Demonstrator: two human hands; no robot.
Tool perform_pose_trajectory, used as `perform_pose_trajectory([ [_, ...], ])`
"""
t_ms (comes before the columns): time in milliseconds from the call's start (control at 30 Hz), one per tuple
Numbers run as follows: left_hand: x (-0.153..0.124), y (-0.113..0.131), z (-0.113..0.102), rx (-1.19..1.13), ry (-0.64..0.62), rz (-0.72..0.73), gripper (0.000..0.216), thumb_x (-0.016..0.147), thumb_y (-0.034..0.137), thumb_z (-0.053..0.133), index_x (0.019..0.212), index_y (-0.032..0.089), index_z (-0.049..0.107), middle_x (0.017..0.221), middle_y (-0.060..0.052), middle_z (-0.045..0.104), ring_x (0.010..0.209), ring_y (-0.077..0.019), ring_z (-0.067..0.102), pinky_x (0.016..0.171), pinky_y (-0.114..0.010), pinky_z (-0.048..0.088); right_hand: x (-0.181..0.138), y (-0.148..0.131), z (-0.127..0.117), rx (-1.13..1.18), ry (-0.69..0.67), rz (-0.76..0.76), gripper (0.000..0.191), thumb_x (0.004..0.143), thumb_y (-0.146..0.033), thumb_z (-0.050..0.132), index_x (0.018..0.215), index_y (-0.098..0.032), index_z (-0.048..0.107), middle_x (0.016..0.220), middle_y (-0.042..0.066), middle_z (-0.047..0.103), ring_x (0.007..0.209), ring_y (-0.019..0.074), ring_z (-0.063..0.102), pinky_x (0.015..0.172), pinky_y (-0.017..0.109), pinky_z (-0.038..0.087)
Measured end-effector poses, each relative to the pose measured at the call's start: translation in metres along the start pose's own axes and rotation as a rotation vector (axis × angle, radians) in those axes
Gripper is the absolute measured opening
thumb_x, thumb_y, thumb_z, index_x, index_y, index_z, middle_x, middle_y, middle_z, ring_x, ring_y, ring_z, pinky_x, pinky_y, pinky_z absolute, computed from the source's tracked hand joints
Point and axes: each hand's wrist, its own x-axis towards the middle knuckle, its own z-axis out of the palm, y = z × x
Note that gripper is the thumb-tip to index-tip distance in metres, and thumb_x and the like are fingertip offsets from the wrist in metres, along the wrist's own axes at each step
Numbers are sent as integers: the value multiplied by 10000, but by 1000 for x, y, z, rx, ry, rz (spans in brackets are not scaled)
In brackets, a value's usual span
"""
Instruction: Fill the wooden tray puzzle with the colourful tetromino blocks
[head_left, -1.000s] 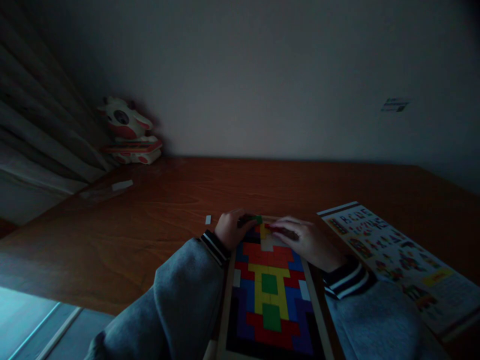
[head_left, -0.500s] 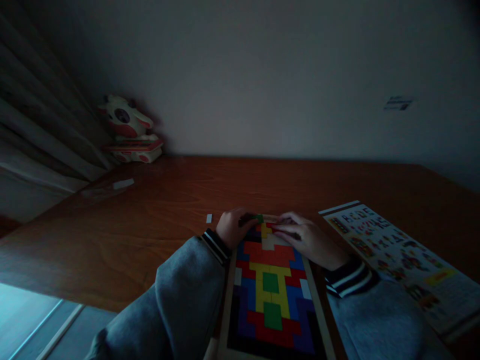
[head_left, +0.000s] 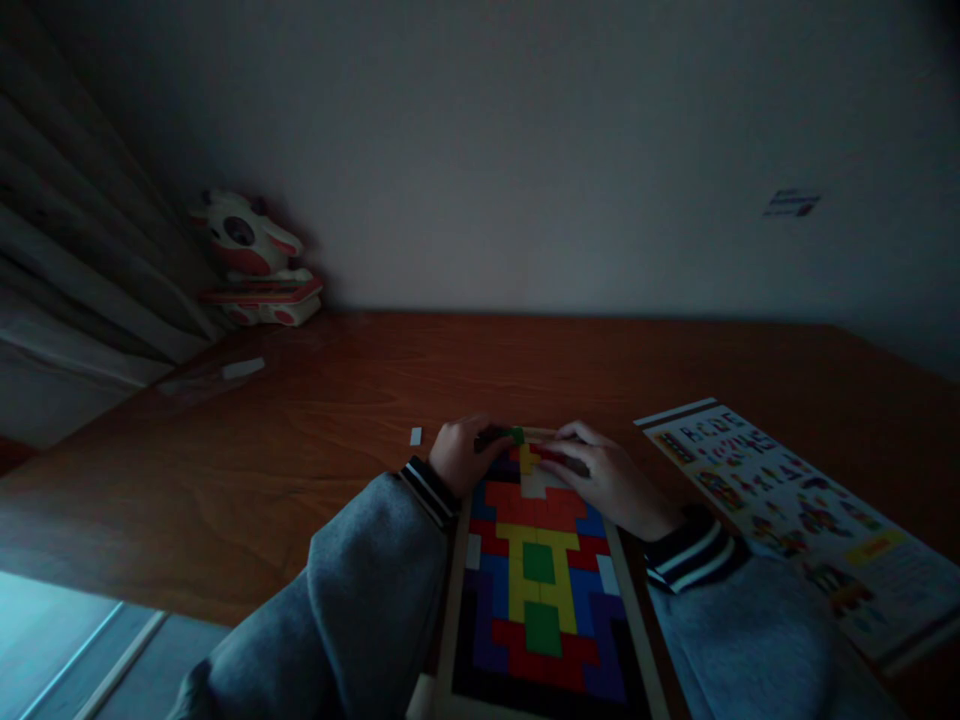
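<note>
A wooden tray [head_left: 448, 640] lies before me, packed with flat coloured puzzle blocks. My left hand [head_left: 459, 455] is at its far left corner, fingers curled and pinching a green puzzle block [head_left: 517, 435]. From the other side, my right hand [head_left: 604, 470] reaches over the far right part of the tray, thumb and fingertips closed on a red puzzle block [head_left: 543, 454]. Between the hands lies a yellow block [head_left: 528, 460], and a pale bare patch [head_left: 534, 485] of the tray floor shows below it. Fingers hide part of the far rows.
On the right lies a printed pattern sheet [head_left: 795, 500]. A small white piece [head_left: 416, 436] rests on the brown table [head_left: 337, 400] left of my left hand. A cow-shaped toy [head_left: 255, 260] stands at the back left by the curtain [head_left: 82, 240], near a clear wrapper with a white label [head_left: 244, 368].
Both hands stay at the far end of the tray, with only slight finger movement. The whole view has shifted a little.
</note>
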Motion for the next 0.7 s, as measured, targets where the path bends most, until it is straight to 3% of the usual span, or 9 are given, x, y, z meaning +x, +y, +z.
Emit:
perform_pose_trajectory([
  [467, 0, -1, 1, 2, -4, -7, 142, 894, 287, 679, 1005, 210, 723, 931, -21, 765, 823, -160, 711, 732, -252, 556, 1, -4, 4, 29, 3, -6, 196, 940, -305, 582, 1084, -250, 703, 1056, 65, 641, 997, 208, 647, 873, 381, 548],
  [700, 0, -3, 1, -3, -3, 6, 140, 890, 269, 686, 1009, 205, 722, 932, -22, 763, 824, -159, 713, 735, -254, 559, 0, -2, -5, 74, -59, 26, 288, 874, -403, 683, 1138, -287, 688, 1140, 57, 620, 1066, 223, 634, 933, 399, 536],
])
